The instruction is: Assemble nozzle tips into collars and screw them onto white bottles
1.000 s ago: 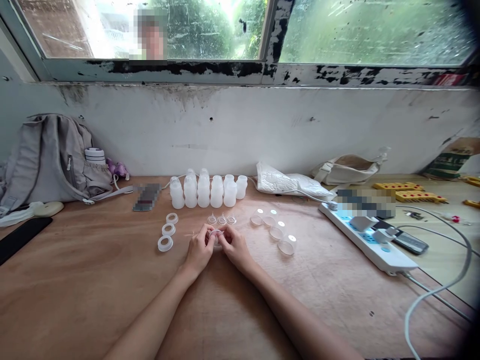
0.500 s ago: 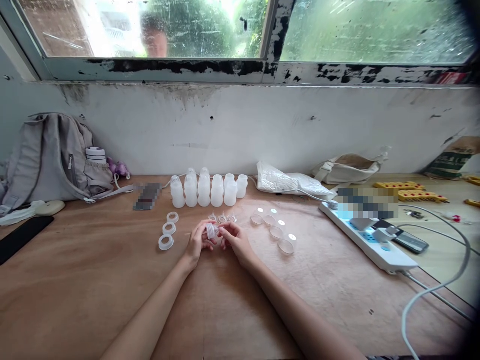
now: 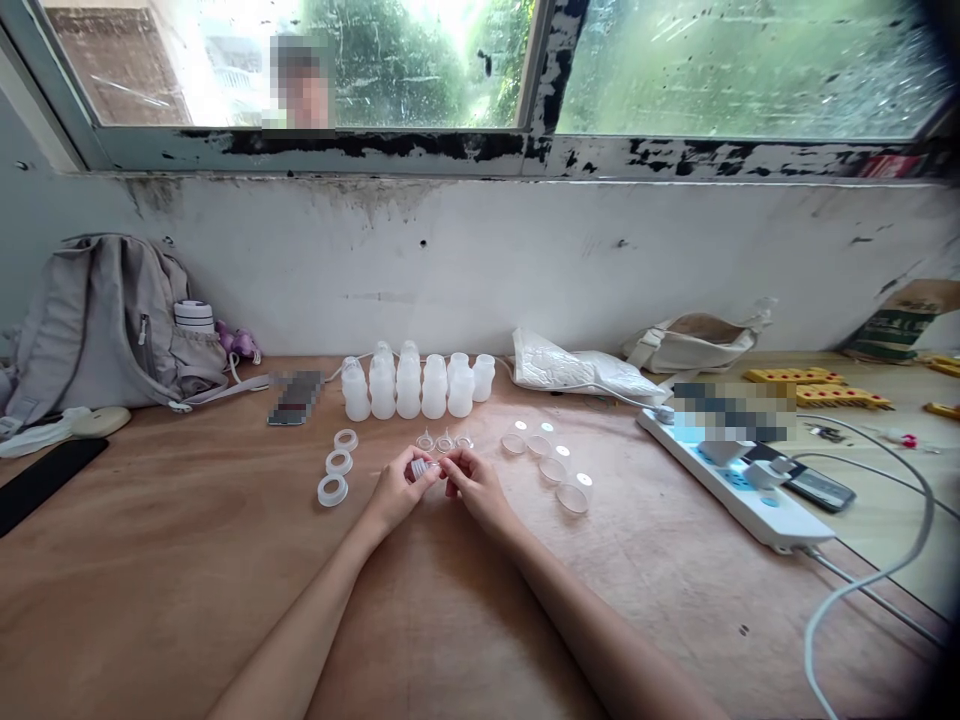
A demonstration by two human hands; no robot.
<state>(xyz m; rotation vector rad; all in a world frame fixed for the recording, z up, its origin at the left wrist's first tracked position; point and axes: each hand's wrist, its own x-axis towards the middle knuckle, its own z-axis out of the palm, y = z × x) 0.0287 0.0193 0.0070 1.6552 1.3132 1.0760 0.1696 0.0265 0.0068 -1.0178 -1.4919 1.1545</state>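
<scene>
My left hand (image 3: 396,490) is closed round a ribbed, translucent screw ring (image 3: 420,468), which lies on its side in the fingers. At the ring's right end, my right hand (image 3: 474,488) pinches a small clear tip, seemingly that of a bottle nipple; fingers hide most of it. Just beyond the hands stand several clear nipples (image 3: 444,442) in a short row. Left of them, more screw rings (image 3: 337,463) lie in a line. Several clear domed caps (image 3: 553,470) rest to the right. Frosted baby bottles (image 3: 433,390) stand grouped behind, some with tops on.
A grey backpack (image 3: 112,320) and a phone (image 3: 296,398) are at left, near a black flat case (image 3: 52,485). A white power strip (image 3: 739,485) with plugs and cables lies at right. A white plastic package (image 3: 585,370) and a beige bag (image 3: 694,342) sit by the wall.
My left fingers have closed further over the ring, and it now shows less. My right hand stays at its tip. The view has tilted slightly upward.
</scene>
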